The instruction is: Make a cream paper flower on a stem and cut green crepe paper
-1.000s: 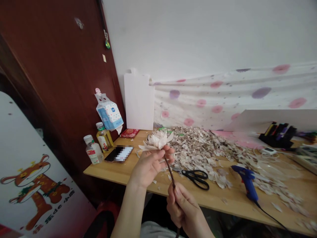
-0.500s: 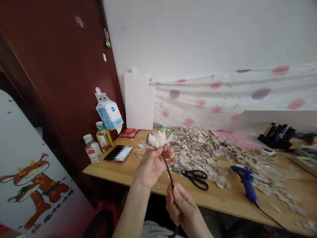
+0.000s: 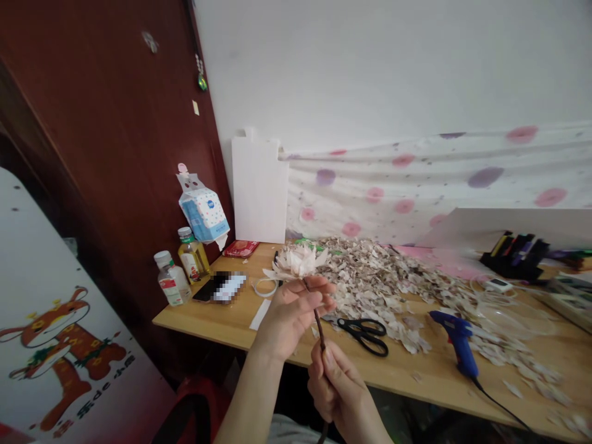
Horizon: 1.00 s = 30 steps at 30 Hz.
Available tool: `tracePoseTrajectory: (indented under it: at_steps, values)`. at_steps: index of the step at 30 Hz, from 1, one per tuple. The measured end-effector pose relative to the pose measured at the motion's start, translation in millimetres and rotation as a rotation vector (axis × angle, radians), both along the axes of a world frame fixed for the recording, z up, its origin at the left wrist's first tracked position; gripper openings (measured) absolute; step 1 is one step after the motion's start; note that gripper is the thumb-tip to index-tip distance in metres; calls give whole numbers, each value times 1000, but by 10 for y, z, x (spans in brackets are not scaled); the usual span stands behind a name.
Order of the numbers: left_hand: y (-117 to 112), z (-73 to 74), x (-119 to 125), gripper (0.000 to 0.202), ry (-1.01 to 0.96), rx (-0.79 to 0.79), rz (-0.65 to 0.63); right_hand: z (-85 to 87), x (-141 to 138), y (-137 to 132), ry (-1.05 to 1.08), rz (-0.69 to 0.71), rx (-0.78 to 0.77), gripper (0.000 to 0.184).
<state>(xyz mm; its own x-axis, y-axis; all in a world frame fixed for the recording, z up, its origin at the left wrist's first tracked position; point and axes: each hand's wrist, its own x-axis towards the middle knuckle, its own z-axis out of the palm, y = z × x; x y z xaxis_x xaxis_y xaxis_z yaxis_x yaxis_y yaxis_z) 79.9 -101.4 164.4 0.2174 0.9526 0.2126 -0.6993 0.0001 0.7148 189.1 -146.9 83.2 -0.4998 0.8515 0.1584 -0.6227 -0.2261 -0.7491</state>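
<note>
A handmade flower point(image 3: 300, 261) with pale, papery petals tops a brown stem point(image 3: 320, 330), tilted over the table's front edge. Just under the bloom, my left hand point(image 3: 293, 314) curls loosely round the upper stem, its thumb crossing in front and its fingers behind. Lower down, my right hand point(image 3: 335, 379) is closed round the stem in a fist, thumb lying along it. The stem's bottom end runs below my right hand towards my lap. Behind the bloom spreads a heap of dry, pale petals point(image 3: 379, 277). Black-handled scissors point(image 3: 365, 333) lie right of my hands.
On the wooden table point(image 3: 208, 324), a blue glue gun point(image 3: 457, 345) with a cord lies to the right. Leftward are a phone point(image 3: 219, 287), two bottles point(image 3: 192, 256) and a clear tape ring point(image 3: 264, 287). A pen holder point(image 3: 513, 256) stands at the back right.
My left thumb has come down from the base of the bloom onto the stem. The bloom has turned and shifted slightly right, uncovering a white strip on the table. My right hand stays put.
</note>
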Motion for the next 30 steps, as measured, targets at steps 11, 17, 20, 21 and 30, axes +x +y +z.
tracePoseTrajectory:
  at_steps: [11, 17, 20, 21, 30]
  values:
    - [21, 80, 13, 28, -108, -112, 60, -2, 15, -17, -28, 19, -27, 48]
    - [23, 53, 26, 29, -79, -90, 84, -13, 48, -32, -26, 24, -30, 46]
    - [22, 47, -17, 32, -34, -68, 91, -10, 42, -61, -15, 32, -38, 46]
    - [19, 45, -35, 33, -22, -60, 95, -6, 36, -72, -16, 28, -46, 46]
    - [-78, -13, -115, 41, 121, 51, 48, 60, 3, -114, -28, 18, -70, 48]
